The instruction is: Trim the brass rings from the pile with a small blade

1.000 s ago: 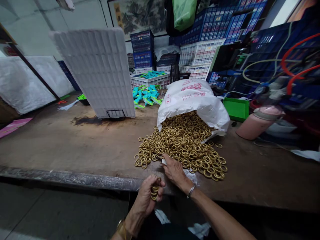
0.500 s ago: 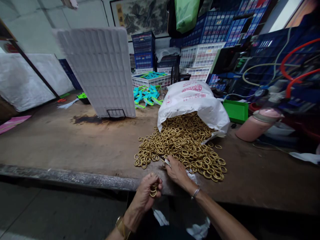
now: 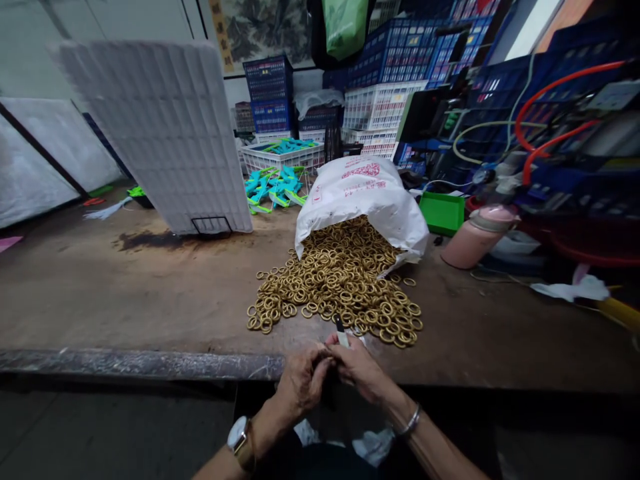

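Note:
My left hand (image 3: 303, 379) is closed, with its fingers curled inward at the table's front edge. The gold rings seen in it half a second ago are now hidden by the fingers. Right against it, my right hand (image 3: 361, 365) is closed on a small white-handled tool (image 3: 343, 339) with a dark, blade-like tip pointing up and away. The fingertips of both hands meet. Just beyond them a heap of gold rings (image 3: 345, 287) spills from the mouth of a white woven sack (image 3: 357, 190) lying on its side.
On the wooden table (image 3: 165, 300), a white padded panel (image 3: 160, 140) stands at left. Turquoise and green plastic pieces (image 3: 275, 187) lie behind. At right are a green tray (image 3: 441, 213) and a pink bottle (image 3: 477, 237). Stacked crates (image 3: 385, 107) fill the back.
My right hand has drawn back from the ring heap to meet my left hand. The left hand's rings have gone out of sight. The view has turned slightly right.

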Demonstrator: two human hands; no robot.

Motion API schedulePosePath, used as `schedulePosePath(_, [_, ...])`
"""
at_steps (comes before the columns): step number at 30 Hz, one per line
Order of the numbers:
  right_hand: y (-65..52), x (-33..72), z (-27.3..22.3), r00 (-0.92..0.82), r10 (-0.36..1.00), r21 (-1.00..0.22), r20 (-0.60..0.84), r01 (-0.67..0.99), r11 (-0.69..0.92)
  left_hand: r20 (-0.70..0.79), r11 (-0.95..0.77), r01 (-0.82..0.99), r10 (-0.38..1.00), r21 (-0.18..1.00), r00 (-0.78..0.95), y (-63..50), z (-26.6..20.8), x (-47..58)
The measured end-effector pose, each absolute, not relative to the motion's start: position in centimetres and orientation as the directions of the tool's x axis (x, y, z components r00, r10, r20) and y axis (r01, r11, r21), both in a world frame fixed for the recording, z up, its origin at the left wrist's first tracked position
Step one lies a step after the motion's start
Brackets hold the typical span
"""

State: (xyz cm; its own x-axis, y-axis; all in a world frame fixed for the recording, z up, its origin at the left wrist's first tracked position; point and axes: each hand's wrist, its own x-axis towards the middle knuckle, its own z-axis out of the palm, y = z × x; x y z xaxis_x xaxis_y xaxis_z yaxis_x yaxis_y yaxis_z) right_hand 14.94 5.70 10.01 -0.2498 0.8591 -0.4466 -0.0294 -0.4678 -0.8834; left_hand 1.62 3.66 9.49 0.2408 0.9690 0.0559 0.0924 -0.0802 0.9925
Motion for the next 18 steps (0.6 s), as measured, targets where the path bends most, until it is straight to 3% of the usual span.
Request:
schedulePosePath(4, [5.3,15.6,9.9,-0.238,0.864,-0.878,-0.443,-0.08,-0.472,0.024,-0.046,0.1,0.978,0.994,0.209,3.6,9.3,2.7])
schedulePosePath(13, [4.8,17.0,9.6,-0.285,0.864,-0.857,-0.415,-0.198,-0.476,-0.305,0.331,-0.077,0.922,0.94,0.239,3.1,10.5,4.4])
schedulePosePath(18, [4.6,17.2,9.8,-0.32,0.856,-0.838,-0.407,-0.243,-0.489,-0.366,0.42,-0.136,0.879,0.897,0.305,3.0,10.8,4.5])
